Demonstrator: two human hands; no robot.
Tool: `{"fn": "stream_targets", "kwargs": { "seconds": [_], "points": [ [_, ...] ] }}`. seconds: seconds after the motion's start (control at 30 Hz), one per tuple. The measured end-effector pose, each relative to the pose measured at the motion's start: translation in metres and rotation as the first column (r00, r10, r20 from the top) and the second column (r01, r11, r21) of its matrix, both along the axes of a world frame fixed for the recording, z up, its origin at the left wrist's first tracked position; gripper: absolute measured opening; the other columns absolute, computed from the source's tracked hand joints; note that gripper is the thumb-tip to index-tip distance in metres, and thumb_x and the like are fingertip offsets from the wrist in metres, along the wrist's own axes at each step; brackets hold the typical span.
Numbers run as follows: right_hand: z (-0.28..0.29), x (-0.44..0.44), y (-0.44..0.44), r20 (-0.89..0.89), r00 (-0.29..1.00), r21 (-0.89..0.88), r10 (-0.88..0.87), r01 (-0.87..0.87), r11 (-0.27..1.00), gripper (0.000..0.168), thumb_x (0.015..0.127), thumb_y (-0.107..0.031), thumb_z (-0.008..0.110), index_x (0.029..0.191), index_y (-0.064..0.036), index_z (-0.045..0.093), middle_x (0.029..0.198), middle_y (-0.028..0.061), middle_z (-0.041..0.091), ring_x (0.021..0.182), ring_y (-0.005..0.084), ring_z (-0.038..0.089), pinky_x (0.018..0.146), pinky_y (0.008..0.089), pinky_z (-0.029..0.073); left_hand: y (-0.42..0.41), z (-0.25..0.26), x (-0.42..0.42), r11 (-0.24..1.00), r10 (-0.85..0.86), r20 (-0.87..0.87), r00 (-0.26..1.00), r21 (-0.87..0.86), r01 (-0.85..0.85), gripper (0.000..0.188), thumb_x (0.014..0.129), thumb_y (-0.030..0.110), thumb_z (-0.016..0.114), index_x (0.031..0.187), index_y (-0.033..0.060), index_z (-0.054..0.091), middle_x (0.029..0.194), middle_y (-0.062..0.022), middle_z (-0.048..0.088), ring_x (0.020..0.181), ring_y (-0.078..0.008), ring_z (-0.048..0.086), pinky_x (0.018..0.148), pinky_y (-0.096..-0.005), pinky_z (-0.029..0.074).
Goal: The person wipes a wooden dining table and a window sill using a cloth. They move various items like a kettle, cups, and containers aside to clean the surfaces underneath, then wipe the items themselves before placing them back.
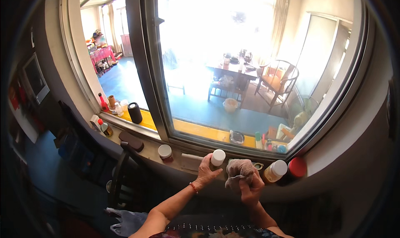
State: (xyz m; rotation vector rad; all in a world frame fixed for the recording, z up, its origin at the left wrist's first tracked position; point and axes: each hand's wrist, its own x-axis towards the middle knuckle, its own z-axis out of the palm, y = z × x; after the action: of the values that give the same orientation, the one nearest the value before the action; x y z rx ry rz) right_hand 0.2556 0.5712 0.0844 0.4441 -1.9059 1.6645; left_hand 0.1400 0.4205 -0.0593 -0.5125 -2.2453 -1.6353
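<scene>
My left hand point(207, 170) is around a small jar with a white lid point(218, 157), fingers on its left side and thumb across the front. The jar is at the window sill point(181, 149); whether its base touches the sill is hidden. In my right hand point(252, 188) is a bunched, greyish-pink cloth point(240, 171), raised in front of the sill. To the right of the cloth stands a jar of yellowish contents with a white lid point(277, 169). Beside that is a dark jar with a red lid point(297, 167).
A reddish jar with a white lid point(165, 153), a brown case point(131, 141) and a red-capped bottle point(105, 127) line the sill's left. A folded cloth point(191, 161) lies by my left hand. The sliding window's frame point(147, 60) rises behind. A dark chair point(120, 175) stands lower left.
</scene>
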Motion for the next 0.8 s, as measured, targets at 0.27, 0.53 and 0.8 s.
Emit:
{"fn": "stream_targets", "kwargs": {
  "seconds": [0.27,0.53,0.8],
  "points": [
    [0.01,-0.006,-0.013,-0.201,0.947,0.185,-0.253,0.29,0.939,0.03,0.078,-0.003,0.065,0.107,0.005,0.062,0.114,0.0234,0.058,0.093,0.0319,0.064,0.077,0.0398,0.053,-0.003,0.031,0.027,1.0,0.019,-0.191,0.981,0.008,-0.018,0.054,0.063,0.016,0.078,0.108,0.0067,0.051,0.103,-0.0141,0.055,0.099,-0.034,0.053,0.085,-0.0439,0.046],
    [0.01,-0.035,-0.068,-0.425,0.902,0.582,0.082,0.202,0.788,0.04,0.065,-0.016,0.072,0.102,-0.005,0.063,0.107,0.0164,0.06,0.092,0.0359,0.061,0.081,0.043,0.051,-0.045,0.062,0.087,1.0,0.018,-0.199,0.98,-0.018,-0.022,0.055,0.067,0.018,0.079,0.114,0.0041,0.054,0.105,-0.0164,0.058,0.098,-0.0338,0.06,0.083,-0.0391,0.051],
    [0.011,-0.04,-0.096,-0.102,0.966,0.533,0.239,-0.15,0.833,0.034,0.065,-0.018,0.07,0.096,-0.005,0.066,0.094,0.0159,0.065,0.082,0.0332,0.063,0.074,0.0389,0.052,-0.079,0.084,0.12,0.991,0.125,-0.157,0.98,-0.023,-0.13,0.063,0.066,0.016,0.082,0.12,-0.001,0.053,0.115,-0.0213,0.057,0.108,-0.0359,0.058,0.09,-0.0384,0.049]
  ]
}}
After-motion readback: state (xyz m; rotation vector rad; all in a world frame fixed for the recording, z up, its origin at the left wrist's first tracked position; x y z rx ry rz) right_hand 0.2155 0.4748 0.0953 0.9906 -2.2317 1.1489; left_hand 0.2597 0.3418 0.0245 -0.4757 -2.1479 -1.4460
